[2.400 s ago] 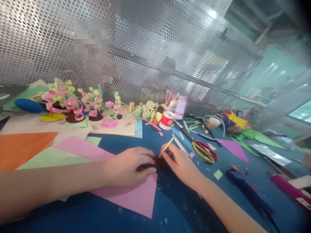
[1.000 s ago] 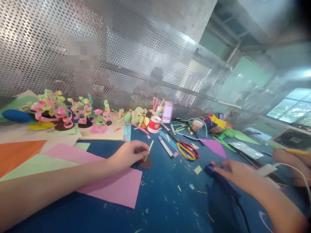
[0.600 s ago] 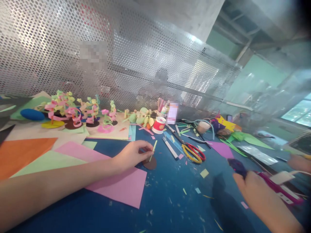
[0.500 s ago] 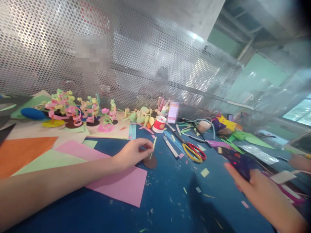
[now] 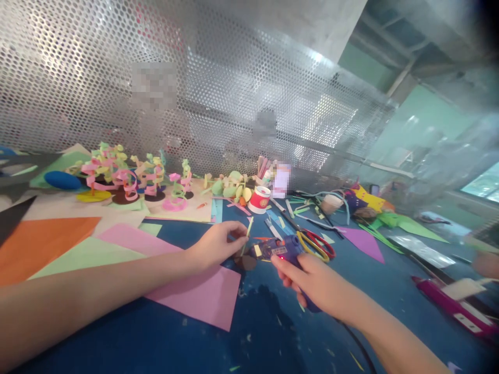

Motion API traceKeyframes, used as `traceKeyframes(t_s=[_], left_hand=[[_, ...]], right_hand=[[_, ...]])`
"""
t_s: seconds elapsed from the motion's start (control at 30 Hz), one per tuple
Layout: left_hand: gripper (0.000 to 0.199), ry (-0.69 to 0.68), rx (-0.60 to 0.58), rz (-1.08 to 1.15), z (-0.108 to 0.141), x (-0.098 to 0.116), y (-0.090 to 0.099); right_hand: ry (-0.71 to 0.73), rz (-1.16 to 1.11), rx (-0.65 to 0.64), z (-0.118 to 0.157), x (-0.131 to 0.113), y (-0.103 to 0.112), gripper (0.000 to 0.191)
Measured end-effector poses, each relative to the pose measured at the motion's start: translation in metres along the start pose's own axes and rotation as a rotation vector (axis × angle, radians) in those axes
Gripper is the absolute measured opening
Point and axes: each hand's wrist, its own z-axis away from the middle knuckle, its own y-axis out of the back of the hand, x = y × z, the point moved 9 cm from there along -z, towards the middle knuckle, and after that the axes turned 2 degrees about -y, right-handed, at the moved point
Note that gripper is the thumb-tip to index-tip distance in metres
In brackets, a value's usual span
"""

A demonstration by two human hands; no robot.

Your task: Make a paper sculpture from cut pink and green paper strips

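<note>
Between the thumb and fingers of my left hand (image 5: 218, 244) is a thin pale-green paper stick (image 5: 250, 228), held upright over a small brown disc (image 5: 245, 261) on the blue table. My right hand (image 5: 306, 280) grips a dark blue glue gun (image 5: 286, 248) whose red light is lit. The gun's nozzle points left, close to the foot of the stick; whether it touches cannot be made out. A pink paper sheet (image 5: 210, 296) lies beneath my left forearm. Red-and-yellow-handled scissors (image 5: 317, 244) rest just behind the glue gun.
Paper plant models (image 5: 125, 187) stand at the back left beside a red-and-white paper cup (image 5: 259, 200). Orange paper (image 5: 58, 241) lies at left. A magenta power strip (image 5: 456, 309) sits at right, and the gun's black cord (image 5: 356, 337) trails forward. Paper scraps dot the table.
My right hand has brought the glue gun leftward from the right side to the brown disc. My left hand still holds the stick in nearly the same place.
</note>
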Motion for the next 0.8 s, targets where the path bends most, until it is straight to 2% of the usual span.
traceKeyframes(t_s=[0.23, 0.43, 0.8], left_hand=[[0.014, 0.023, 0.019, -0.132, 0.0007, -0.0023, 0.0025], [0.013, 0.046, -0.019, -0.083, 0.0006, -0.0037, -0.0008], [0.014, 0.019, 0.015, -0.147, -0.0008, -0.0018, 0.0020]], right_hand=[[0.004, 0.063, -0.027, -0.0015, -0.0021, -0.0011, 0.041], [0.001, 0.105, -0.026, -0.0015, -0.0068, -0.0009, 0.037], [0.045, 0.136, -0.024, -0.0002, -0.0076, 0.0007, 0.040]])
